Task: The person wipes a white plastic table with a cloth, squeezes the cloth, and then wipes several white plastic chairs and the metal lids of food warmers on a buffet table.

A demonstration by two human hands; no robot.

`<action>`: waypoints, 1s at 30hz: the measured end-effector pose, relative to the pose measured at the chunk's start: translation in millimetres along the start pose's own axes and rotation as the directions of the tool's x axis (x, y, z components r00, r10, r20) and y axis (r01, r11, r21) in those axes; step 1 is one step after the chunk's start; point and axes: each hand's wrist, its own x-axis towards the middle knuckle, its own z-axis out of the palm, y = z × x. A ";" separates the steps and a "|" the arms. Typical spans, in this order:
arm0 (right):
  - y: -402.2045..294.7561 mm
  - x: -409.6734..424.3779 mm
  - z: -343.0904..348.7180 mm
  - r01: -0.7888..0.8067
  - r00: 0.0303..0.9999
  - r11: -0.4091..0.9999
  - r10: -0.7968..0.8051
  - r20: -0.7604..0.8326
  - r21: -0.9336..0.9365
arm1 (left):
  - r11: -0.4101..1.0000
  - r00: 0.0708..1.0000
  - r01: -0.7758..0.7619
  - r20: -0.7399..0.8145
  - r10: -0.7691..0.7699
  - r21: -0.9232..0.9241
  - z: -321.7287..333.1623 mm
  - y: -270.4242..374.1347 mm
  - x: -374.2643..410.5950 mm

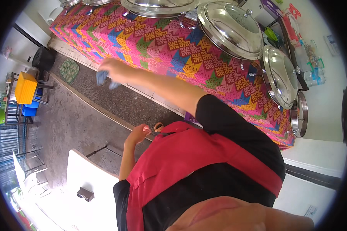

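My right hand reaches out to the far left, beside the front drop of a bright patterned tablecloth. It is blurred and holds a blue-grey cloth, whose loose parts hang below the fingers. My left hand is held low at the left of my red apron, over the floor. Its fingers are bent, and whether anything small is between them cannot be seen. On the covered table stand lidded steel chafing dishes, among them a large oval one and a smaller one.
An open steel pan stands at the table's right end. Behind my left arm is a white table with a small brown holder. Yellow crates, a black bin and a green mat are farther left.
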 end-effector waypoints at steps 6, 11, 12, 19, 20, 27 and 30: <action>-16.4 -32.0 -118.8 -0.012 0.912 0.956 -0.110 -0.395 -0.293 | 0.986 0.939 0.010 -0.339 -0.067 -0.167 -30.5 -76.5 -32.0; 47.2 -153.4 -182.7 -0.642 0.758 0.242 0.055 -0.650 -0.728 | 0.998 0.855 0.047 -0.515 -0.055 -0.030 -105.3 -56.0 -33.0; 48.3 -145.5 -176.7 -0.645 0.750 0.334 0.101 -0.654 -0.688 | 0.998 0.827 0.005 -0.562 0.028 0.056 -125.1 -38.1 -21.6; 23.3 -34.7 -118.1 -0.191 0.964 0.942 0.126 -0.235 -0.277 | 0.751 0.492 -0.411 -0.569 0.660 0.516 -251.3 132.5 108.8; 25.7 -31.4 -129.7 -0.254 0.926 0.869 0.092 -0.367 -0.424 | 0.713 0.451 -0.420 -0.553 0.701 0.561 -264.8 148.1 118.6; 91.3 -31.1 -134.1 -0.695 0.698 0.411 0.188 -0.691 -0.590 | 0.567 0.366 -0.453 -0.437 0.822 0.688 -338.0 149.8 204.7; 66.0 -17.2 -125.2 -0.495 0.846 0.788 0.342 -0.408 -0.366 | 0.555 0.393 -0.325 -0.424 0.816 0.766 -345.0 137.3 209.6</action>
